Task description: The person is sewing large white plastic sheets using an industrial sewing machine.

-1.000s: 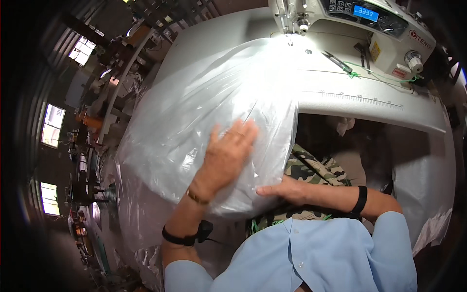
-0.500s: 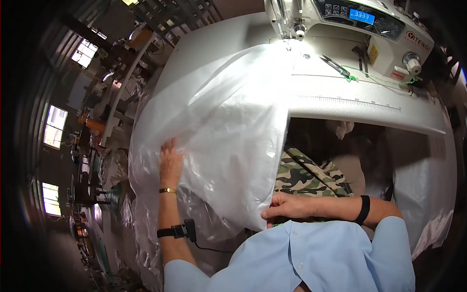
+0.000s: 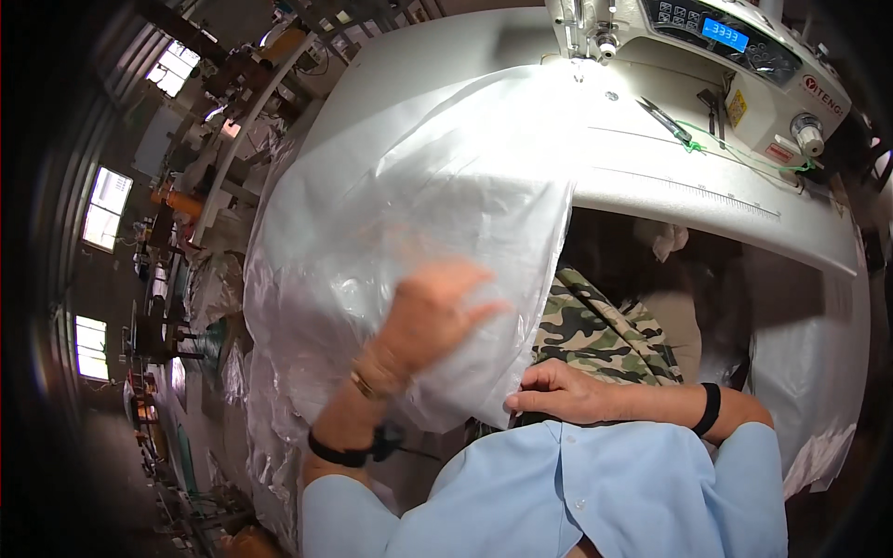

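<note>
A large translucent white plastic sheet (image 3: 446, 214) spreads from beneath the sewing machine's needle area (image 3: 579, 73) down over the table's near edge towards my lap. My right hand (image 3: 567, 392) pinches its near right corner, fingers closed on the edge. Above the sheet's near middle is my left hand (image 3: 442, 312), blurred by motion. Its thumb and fingers look apart, with nothing visible between them. Whether it touches the plastic I cannot tell.
The white sewing machine (image 3: 744, 56) stands at the far right, its lamp lit. Thread snippers (image 3: 665, 121) with green thread lie beside it on the table. Camouflage cloth (image 3: 605, 335) shows below the table edge. Workshop benches and windows (image 3: 108, 206) stand at the left.
My left hand has swung right across the sheet from its left side, towards my right hand. The right hand keeps its pinch on the corner. The whole view has shifted slightly.
</note>
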`<state>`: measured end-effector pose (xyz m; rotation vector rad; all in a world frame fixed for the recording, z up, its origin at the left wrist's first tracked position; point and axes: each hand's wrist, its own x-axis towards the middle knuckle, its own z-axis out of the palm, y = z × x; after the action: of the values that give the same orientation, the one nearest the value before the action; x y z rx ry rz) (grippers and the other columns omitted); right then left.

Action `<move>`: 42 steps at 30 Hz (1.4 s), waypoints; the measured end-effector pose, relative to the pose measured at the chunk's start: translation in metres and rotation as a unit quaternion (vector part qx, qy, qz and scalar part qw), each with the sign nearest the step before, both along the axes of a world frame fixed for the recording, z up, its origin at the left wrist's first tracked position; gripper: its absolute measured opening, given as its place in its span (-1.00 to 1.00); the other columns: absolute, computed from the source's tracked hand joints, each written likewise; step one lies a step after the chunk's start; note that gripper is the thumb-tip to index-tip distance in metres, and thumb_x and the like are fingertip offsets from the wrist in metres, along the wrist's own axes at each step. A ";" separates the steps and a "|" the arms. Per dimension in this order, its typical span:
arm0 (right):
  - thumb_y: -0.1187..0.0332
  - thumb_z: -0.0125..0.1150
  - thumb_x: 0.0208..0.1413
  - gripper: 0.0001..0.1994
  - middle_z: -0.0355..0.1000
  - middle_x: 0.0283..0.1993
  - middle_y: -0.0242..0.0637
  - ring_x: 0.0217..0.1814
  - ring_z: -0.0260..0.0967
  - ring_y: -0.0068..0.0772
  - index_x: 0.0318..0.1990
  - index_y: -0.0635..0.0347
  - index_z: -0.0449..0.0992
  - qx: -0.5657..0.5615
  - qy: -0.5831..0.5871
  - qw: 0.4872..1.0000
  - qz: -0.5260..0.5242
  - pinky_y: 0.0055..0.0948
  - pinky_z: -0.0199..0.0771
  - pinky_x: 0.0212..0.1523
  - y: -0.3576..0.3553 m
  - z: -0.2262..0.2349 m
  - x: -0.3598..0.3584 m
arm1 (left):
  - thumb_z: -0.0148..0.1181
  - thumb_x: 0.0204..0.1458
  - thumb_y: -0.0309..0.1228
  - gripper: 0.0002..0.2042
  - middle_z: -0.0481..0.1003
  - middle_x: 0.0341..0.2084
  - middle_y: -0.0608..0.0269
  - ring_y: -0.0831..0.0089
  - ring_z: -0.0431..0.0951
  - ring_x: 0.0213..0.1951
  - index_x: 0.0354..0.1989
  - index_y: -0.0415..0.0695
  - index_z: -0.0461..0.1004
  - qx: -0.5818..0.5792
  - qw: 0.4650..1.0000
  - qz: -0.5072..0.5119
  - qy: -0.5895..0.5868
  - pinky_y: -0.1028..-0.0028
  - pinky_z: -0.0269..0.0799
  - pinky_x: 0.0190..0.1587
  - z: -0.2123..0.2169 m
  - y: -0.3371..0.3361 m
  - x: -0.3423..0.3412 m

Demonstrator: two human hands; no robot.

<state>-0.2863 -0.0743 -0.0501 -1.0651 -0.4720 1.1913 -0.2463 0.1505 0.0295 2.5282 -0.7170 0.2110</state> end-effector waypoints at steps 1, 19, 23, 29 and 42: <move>0.28 0.09 0.31 -0.74 0.52 -0.24 -0.40 -0.13 0.39 -0.65 -0.11 0.34 0.55 -0.001 -0.014 1.000 -0.002 -0.53 0.42 -0.07 0.000 0.001 0.000 | 0.38 -0.01 -0.35 -0.74 0.57 -0.33 0.06 0.13 0.59 -0.29 -0.21 -0.23 0.56 -0.001 1.000 -0.013 0.011 0.32 0.49 -0.23 0.001 -0.018 -0.011; 0.30 0.06 0.19 -0.75 0.43 -0.51 0.00 -0.49 0.40 -0.11 -0.36 0.35 0.48 -0.094 -0.331 0.933 -0.106 -0.22 0.38 -0.38 -0.010 0.030 -0.024 | 0.14 0.13 -0.54 -0.93 0.43 -0.50 0.02 0.22 0.44 -0.50 -0.29 -0.30 0.46 -0.143 0.986 0.003 0.091 0.36 0.37 -0.40 -0.025 -0.055 -0.044; 0.30 0.07 0.20 -0.76 0.42 -0.52 0.00 -0.48 0.39 0.03 -0.40 0.32 0.46 -0.113 -0.369 0.918 -0.085 -0.14 0.38 -0.39 -0.003 0.021 -0.022 | 0.15 0.16 -0.50 -0.90 0.44 -0.51 0.11 0.37 0.41 -0.52 -0.27 -0.30 0.47 -0.148 0.978 0.028 0.141 0.45 0.34 -0.42 -0.030 -0.053 -0.051; 0.33 0.07 0.26 -0.78 0.47 -0.46 -0.14 -0.41 0.44 -0.27 -0.35 0.31 0.49 -0.053 -0.373 0.926 -0.037 -0.31 0.44 -0.28 -0.013 0.010 0.013 | 0.22 0.11 -0.47 -0.87 0.46 -0.52 0.15 0.53 0.43 -0.49 -0.27 -0.29 0.53 -0.293 0.931 0.107 0.188 0.47 0.33 -0.41 -0.040 -0.049 -0.059; 0.55 0.12 0.09 -0.85 0.46 -0.33 -0.14 -0.38 0.46 -0.13 -0.17 0.25 0.44 -0.271 -0.626 0.656 -0.323 -0.27 0.45 -0.33 -0.042 0.048 0.145 | 0.14 -0.12 -0.65 -0.88 0.32 -0.52 0.08 0.23 0.50 -0.55 -0.39 -0.29 0.38 0.008 0.995 0.058 -0.080 0.36 0.43 -0.51 -0.010 -0.069 -0.071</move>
<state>-0.1414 -0.1158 -0.0020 -2.3069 -0.6786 -0.2816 -0.3169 0.0819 0.0191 2.5927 -0.6348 0.4547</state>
